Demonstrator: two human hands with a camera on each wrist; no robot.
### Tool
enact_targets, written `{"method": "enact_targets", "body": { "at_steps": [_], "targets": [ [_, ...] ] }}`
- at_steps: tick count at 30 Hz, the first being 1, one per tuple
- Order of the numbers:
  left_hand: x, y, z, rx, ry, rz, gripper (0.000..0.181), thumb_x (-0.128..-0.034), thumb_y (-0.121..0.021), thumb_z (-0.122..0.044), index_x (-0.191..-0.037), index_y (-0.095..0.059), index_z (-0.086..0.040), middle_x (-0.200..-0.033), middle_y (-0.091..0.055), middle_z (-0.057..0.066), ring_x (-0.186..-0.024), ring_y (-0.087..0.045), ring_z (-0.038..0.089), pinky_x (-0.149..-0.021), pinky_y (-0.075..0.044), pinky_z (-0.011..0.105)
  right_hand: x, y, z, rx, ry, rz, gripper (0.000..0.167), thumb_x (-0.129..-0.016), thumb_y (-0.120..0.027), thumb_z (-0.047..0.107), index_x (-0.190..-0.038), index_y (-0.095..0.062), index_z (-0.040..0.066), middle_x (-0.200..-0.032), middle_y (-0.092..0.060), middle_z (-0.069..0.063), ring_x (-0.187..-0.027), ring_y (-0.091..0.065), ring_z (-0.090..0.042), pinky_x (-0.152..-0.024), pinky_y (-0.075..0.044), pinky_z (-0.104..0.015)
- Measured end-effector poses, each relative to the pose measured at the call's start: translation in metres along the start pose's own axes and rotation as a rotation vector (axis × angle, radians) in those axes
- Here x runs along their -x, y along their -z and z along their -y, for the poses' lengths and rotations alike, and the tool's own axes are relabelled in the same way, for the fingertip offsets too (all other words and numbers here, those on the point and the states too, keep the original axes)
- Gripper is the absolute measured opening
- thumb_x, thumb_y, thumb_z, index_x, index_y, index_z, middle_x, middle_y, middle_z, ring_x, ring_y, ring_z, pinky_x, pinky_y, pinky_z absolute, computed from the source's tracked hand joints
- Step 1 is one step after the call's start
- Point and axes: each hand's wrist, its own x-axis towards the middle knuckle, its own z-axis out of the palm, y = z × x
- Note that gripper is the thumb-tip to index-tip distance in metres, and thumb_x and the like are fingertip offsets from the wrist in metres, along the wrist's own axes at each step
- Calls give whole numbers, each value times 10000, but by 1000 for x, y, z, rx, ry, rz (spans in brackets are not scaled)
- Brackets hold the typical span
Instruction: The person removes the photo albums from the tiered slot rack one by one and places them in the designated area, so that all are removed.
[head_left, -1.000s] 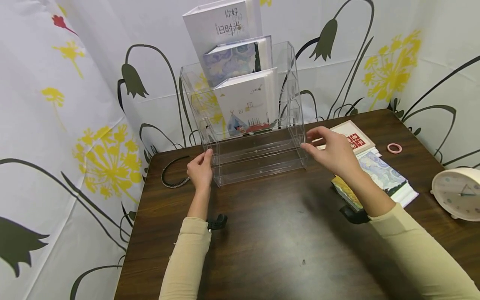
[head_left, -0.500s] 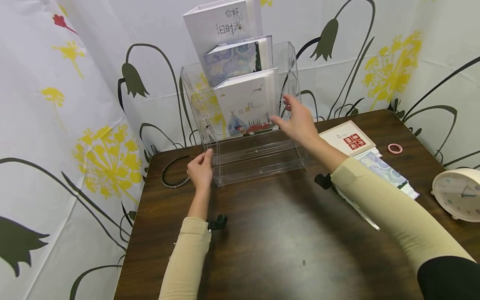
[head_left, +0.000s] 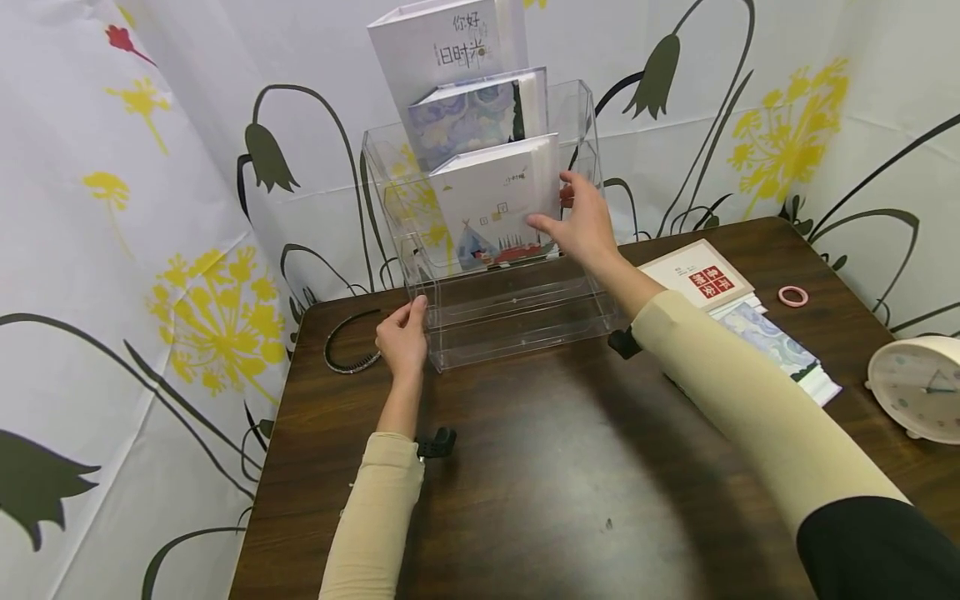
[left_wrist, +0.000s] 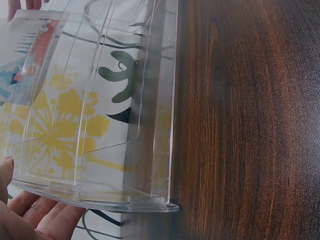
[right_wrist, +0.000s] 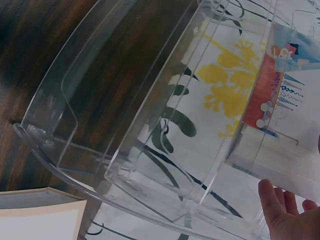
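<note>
A clear acrylic tiered rack (head_left: pixel 517 339) stands at the back of the table. In its tiers lean a white book with a tent drawing (head_left: pixel 480 196), a blue-purple painted book (head_left: pixel 465 125) and a tall white book (head_left: pixel 442 50). My left hand (head_left: pixel 402 340) holds the rack's left side low down; the left wrist view has the thumb inside and the fingers (left_wrist: pixel 47 215) outside the panel. At the tent-drawing book's right edge, my right hand (head_left: pixel 587 221) has its thumb over the cover and its fingers curled at the edge. The rack's lowest tiers hold nothing.
A beige book with a red stamp (head_left: pixel 708 282) and a painted book (head_left: pixel 765 337) lie on the right, partly behind the right sleeve. Beyond them are a pink ring (head_left: pixel 792 296) and a round clock (head_left: pixel 918 387). A dark headband (head_left: pixel 348 367) lies left of the rack.
My right hand has left the rack's right side, moved left and up, and come to grip the tent-drawing book's right edge. My left hand stays on the rack.
</note>
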Motion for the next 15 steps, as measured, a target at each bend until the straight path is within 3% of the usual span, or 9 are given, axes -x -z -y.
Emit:
{"method": "enact_targets", "body": {
  "at_steps": [4,9,15],
  "targets": [
    [-1,0,0,-6,-3,-7,459,-863,-720,-495,-1076,-770,-92,-1046,-733,91,-1073,-620,297,-955,-430,459,-3,0,3,4,-37,14,766,-828,-809,311,-1429,-410,55,-1258,-559,-129,-1152,-533,-251,-942,-449,-373],
    [-1,-1,1,-3,-8,-18,412,-869,-729,-452,-1065,-774,-92,-1040,-734,93,-1074,-619,308,-951,-429,471,-4,0,5,7,-54,11,635,-828,-807,318,-1274,-445,48,-1201,-554,-120,-1118,-535,-271,-910,-444,-369],
    [0,-1,1,-9,-10,-17,430,-867,-724,-475,-1063,-775,-96,-1026,-737,88,-1064,-625,297,-946,-436,461,-3,-1,4,-7,-62,27,612,-825,-805,344,-1205,-422,56,-1191,-566,-106,-1102,-567,-244,-900,-467,-362]
  ]
}}
